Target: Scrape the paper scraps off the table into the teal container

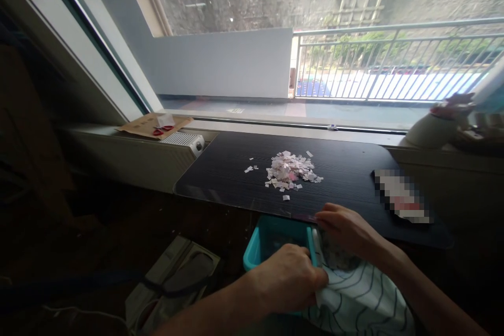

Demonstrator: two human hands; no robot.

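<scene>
My left hand (289,279) is closed over the near right rim of a teal plastic bin (252,252), below the front edge of a dark tabletop (224,168). Close by, my right hand (346,228) has its fingers bent together at the table edge, beside the bin's right corner. Whether they pinch anything is hidden. Under that hand are a pale rim and a greyish, see-through-looking patch I cannot make out. White cloth with dark wavy lines (366,294) lies below both hands. A heap of small white and pinkish paper scraps (290,169) sits mid-table.
A blurred-out flat item (401,197) lies at the table's right. Red-handled scissors (163,129) rest on a brown envelope (145,125) by the window, near a white radiator (185,142). A rounded pale object (433,126) stands at right; a box (173,278) is on the floor.
</scene>
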